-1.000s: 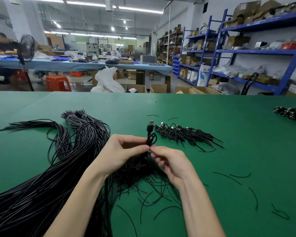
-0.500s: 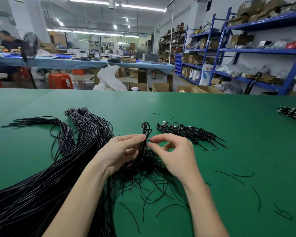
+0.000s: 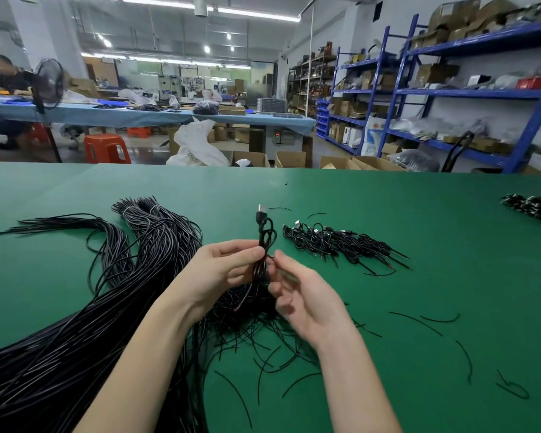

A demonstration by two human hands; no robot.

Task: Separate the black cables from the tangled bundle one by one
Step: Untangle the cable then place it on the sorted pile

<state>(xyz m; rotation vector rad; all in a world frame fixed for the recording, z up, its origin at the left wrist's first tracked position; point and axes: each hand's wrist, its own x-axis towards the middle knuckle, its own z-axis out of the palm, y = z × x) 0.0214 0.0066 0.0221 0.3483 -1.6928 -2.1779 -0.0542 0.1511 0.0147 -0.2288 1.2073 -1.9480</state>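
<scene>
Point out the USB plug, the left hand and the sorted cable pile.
USB plug (image 3: 260, 211), head view: metal tip.
left hand (image 3: 222, 270), head view: palm.
sorted cable pile (image 3: 334, 242), head view: pile's middle.

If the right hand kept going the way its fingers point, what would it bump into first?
Probably the cable that the left hand pinches upright. The right hand has its fingers aimed up and left, almost at that cable already. Depth is hard to judge, so they may be touching it now.
</scene>
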